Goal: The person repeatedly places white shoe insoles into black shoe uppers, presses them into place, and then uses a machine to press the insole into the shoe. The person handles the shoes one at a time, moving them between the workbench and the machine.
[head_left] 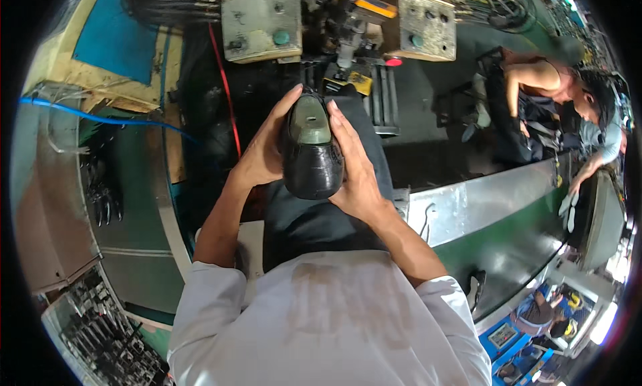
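Between my two hands is a black shoe upper (pixel 314 172) stretched over a shoe last (pixel 311 118), whose pale green top shows in the opening. The rounded toe points toward me and the opening lies on the far side. My left hand (pixel 269 148) grips its left side, and my right hand (pixel 353 165) clasps the right side with fingers pointing forward. The shoe is above my dark-trousered lap. Its sole is hidden from view.
Ahead stands a machine with two control boxes (pixel 262 25) (pixel 428 35) and a red button (pixel 394 61). Conveyor belts flank me; dark shoes (pixel 103 199) lie on the left one. A metal-part rack (pixel 107 326) is at lower left. At right, a person (pixel 542 85) sits; another reaches over the belt.
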`<state>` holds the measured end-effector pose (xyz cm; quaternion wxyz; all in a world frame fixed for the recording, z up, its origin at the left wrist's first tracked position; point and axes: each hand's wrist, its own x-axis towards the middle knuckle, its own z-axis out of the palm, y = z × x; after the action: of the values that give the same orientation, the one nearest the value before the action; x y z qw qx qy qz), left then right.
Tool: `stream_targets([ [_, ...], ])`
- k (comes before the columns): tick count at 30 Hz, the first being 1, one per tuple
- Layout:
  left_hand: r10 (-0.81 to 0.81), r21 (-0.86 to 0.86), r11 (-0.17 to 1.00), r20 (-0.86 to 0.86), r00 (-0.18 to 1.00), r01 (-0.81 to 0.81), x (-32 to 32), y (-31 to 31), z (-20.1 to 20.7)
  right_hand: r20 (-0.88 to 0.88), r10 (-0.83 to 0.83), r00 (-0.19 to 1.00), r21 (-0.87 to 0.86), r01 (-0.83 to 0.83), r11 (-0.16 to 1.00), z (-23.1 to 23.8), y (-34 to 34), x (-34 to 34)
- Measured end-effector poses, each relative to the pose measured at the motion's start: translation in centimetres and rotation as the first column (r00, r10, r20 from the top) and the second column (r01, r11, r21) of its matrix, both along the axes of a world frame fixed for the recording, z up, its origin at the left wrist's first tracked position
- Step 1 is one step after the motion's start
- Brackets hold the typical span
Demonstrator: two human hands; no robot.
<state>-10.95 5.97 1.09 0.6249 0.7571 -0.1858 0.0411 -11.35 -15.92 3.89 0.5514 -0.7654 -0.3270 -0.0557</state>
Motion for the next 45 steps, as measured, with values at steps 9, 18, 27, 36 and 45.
stream_targets([
  [9, 0.687, 0.398, 0.717, -0.269, 0.675, -0.572, -10.2, 17.7, -4.0, -0.182, -0.143, 0.973, -0.281, 0.088, 0.956, -5.3, -3.5, 2.2],
  [18, 0.955, 0.96, -0.147, 0.201, 0.219, -0.24, -22.7, 39.6, -13.8, -0.494, -0.328, 0.805, -0.383, 0.137, 0.913, -12.2, -10.4, 5.4],
  [27, 0.97, 0.978, -0.125, 0.086, 0.227, 0.166, -22.3, 47.4, -16.6, -0.45, -0.306, 0.839, -0.531, 0.025, 0.847, -12.9, -5.6, 10.4],
  [36, 0.959, 0.993, -0.018, -0.017, 0.284, 0.118, -27.3, 63.4, -21.9, -0.381, -0.235, 0.894, -0.669, -0.091, 0.738, -12.9, -1.9, 14.0],
  [45, 0.949, 0.943, -0.175, 0.086, 0.304, 0.282, -29.4, 69.5, -24.8, -0.3, -0.393, 0.869, -0.78, 0.014, 0.626, -11.5, -9.7, 12.6],
])
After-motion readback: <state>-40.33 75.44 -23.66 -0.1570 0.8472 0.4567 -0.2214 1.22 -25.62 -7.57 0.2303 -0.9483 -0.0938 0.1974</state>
